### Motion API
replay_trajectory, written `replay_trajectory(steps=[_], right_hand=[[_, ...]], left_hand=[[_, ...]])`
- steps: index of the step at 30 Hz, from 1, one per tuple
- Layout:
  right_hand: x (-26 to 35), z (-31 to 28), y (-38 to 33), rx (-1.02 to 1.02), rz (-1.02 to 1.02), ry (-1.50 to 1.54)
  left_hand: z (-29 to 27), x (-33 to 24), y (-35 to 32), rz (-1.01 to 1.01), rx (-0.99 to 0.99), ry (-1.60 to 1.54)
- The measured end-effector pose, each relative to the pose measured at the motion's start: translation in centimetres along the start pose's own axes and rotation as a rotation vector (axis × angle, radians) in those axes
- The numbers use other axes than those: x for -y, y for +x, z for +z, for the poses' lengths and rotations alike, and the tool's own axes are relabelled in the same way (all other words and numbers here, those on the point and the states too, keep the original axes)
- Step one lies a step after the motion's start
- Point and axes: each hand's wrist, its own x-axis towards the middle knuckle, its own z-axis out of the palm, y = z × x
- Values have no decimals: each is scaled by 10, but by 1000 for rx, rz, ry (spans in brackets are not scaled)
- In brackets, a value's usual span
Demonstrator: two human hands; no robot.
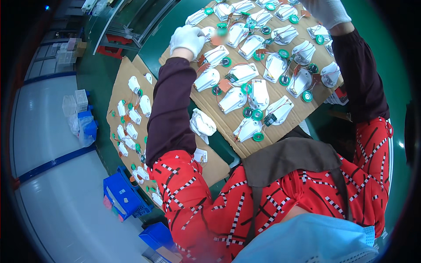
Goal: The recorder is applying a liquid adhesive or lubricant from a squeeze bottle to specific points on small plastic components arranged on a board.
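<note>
A: Grip?
B: Left hand (187, 40), right hand (328, 14): closure unclear; I can't tell.
A: White casing (215, 56)?
B: On the cardboard (219, 122), near the left hand; probably light, stiff (thin plastic, perhaps fragile). I'd hold its sides.
</note>
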Motion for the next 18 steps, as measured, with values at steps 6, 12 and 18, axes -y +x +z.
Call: replay_trajectory(steps=[6, 12, 18], right_hand=[[-28, 15, 8, 84, 120, 167], [-30, 38, 5, 98, 179, 116], [-44, 46, 9, 153, 198, 125]], left_hand=[[10, 35, -9, -354, -63, -450], [2, 3, 0, 37, -24, -2], [6, 3, 3, -133, 91, -113]])
